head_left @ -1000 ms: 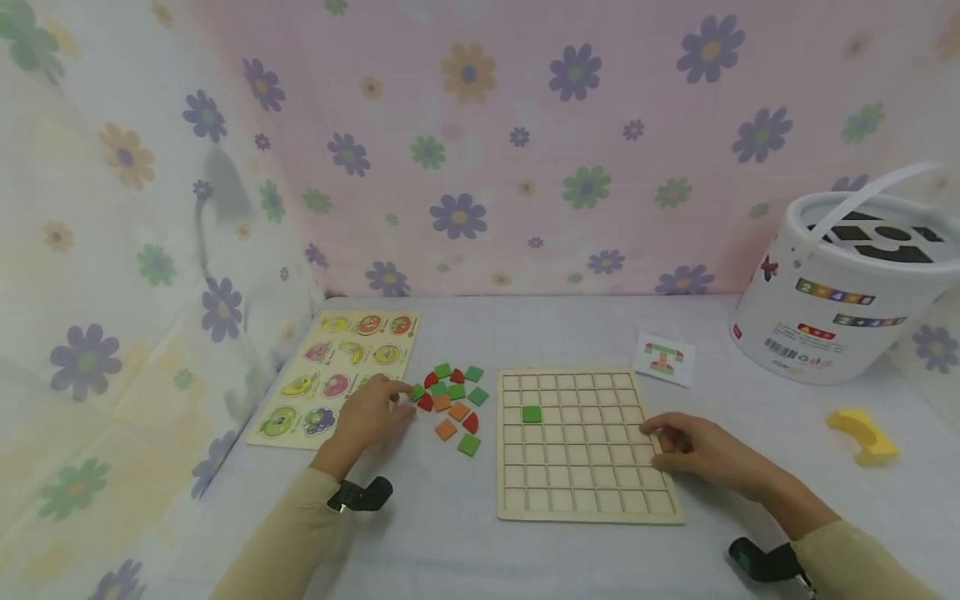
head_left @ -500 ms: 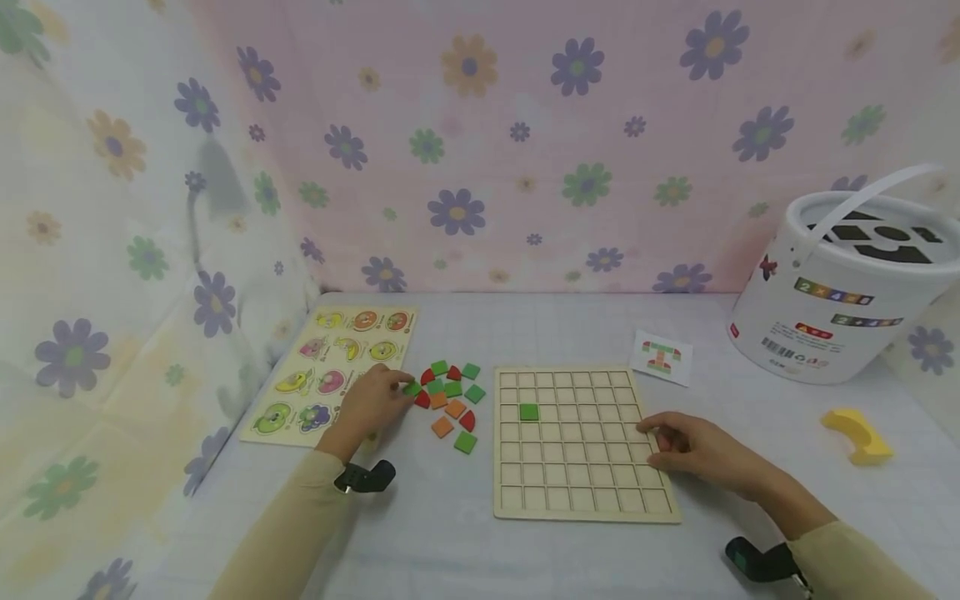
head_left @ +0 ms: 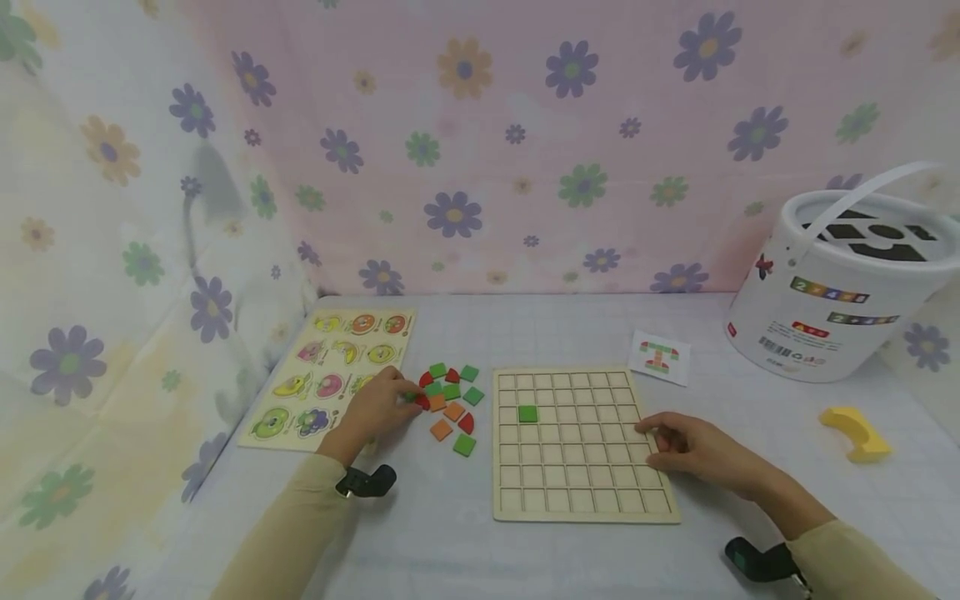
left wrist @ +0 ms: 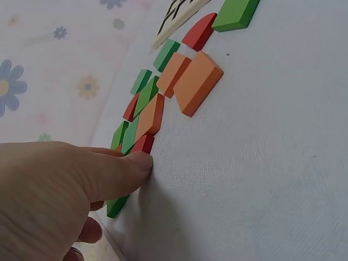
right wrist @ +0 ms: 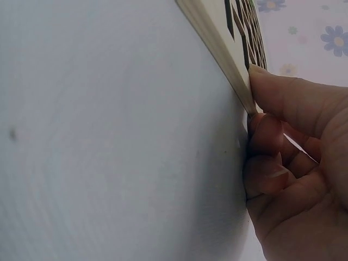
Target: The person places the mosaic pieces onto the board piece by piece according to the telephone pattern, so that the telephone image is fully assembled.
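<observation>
My left hand (head_left: 375, 410) is at the near-left side of a cluster of small wooden tiles. Its thumb and index finger close around a red quarter-circle tile (left wrist: 143, 143). A green tile (left wrist: 116, 206) shows partly under the fingers. Around them lie green square tiles (head_left: 464, 445), orange square tiles (head_left: 441, 430) and other red quarter-circles (head_left: 467, 423). My right hand (head_left: 701, 454) holds the right edge of a wooden grid board (head_left: 581, 454), thumb on top and the other fingers curled at the edge. One green square tile (head_left: 528, 413) sits in the board's upper left part.
A fruit puzzle board (head_left: 315, 367) lies at the left, partly behind the left hand. Behind the grid board is a pattern card (head_left: 660, 357) with a red, green and orange figure. A white bucket (head_left: 817, 308) and a yellow arch block (head_left: 857, 435) are at the right.
My left hand has shifted slightly right, from the green tile at the cluster's left edge onto the red quarter-circle. My right hand stays on the board's edge.
</observation>
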Demonstrator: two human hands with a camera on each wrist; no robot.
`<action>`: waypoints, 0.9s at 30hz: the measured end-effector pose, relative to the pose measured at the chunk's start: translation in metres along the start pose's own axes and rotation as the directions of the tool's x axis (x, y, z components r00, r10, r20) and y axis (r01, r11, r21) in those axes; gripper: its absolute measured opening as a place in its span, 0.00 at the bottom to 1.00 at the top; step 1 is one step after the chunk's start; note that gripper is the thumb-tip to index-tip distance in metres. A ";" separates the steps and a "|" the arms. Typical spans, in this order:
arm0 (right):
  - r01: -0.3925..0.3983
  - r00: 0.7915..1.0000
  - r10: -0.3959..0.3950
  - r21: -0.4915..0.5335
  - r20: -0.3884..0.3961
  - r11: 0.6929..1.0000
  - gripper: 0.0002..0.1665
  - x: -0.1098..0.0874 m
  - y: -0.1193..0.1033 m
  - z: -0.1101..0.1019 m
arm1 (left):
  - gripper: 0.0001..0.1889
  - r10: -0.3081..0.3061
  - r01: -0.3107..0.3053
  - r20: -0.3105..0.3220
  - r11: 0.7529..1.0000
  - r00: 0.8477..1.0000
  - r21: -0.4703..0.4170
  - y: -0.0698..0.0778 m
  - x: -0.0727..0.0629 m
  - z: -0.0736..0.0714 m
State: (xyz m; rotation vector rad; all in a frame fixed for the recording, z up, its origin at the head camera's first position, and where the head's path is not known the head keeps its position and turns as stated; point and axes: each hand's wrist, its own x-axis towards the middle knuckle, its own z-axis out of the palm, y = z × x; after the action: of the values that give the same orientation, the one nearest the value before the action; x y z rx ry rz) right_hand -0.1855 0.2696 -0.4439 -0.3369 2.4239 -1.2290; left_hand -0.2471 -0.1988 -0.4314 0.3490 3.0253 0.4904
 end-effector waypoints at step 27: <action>0.001 1.000 -0.002 -0.019 -0.001 1.000 0.33 0.000 0.000 0.001 | 0.13 0.011 -0.010 0.018 0.998 1.000 -0.059 -0.003 -0.005 0.009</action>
State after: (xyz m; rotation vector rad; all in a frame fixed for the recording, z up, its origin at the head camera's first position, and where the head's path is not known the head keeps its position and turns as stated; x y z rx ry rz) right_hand -0.1850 0.2695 -0.4442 -0.3440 2.4379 -1.2073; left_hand -0.2419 -0.2004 -0.4408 0.3644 2.9856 0.5723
